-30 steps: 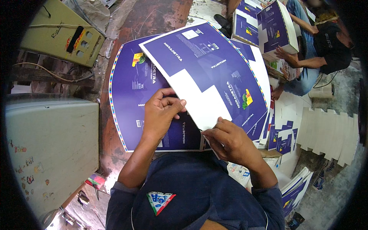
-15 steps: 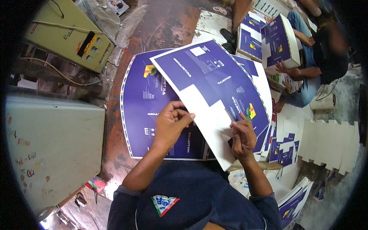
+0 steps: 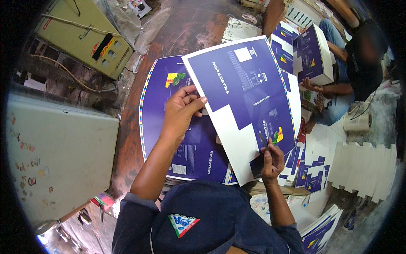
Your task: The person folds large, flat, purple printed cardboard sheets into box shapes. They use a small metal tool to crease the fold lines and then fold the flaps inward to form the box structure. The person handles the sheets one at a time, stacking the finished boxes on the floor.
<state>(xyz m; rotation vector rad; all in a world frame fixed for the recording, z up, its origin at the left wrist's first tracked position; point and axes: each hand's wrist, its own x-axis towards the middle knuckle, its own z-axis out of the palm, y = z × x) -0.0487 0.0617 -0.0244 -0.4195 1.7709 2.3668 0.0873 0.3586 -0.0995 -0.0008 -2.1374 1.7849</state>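
Observation:
A large printed sheet [image 3: 228,84], purple with white stepped areas, is tilted up in front of me over other sheets. My left hand [image 3: 179,112] is closed at its left edge, thumb against the edge and fingers curled partly behind it. Beneath lies another purple sheet [image 3: 163,122] with a coloured strip along its curved left border. My right hand [image 3: 272,163] is closed around a thin dark pointed tool [image 3: 263,139], held over the lower right part of the upper sheet. Whether it is a knife or a scissor blade I cannot make out.
At the right a person [image 3: 359,63] holds a stack of purple printed sheets [image 3: 311,55]. White stepped stacks [image 3: 363,169] and loose printed offcuts [image 3: 313,173] lie at the right. A green machine box [image 3: 84,38] and a grey cabinet [image 3: 63,148] stand at the left.
My left hand has moved up and left along with the sheet's edge, and the upper sheet has turned more upright. My right hand has shifted slightly down.

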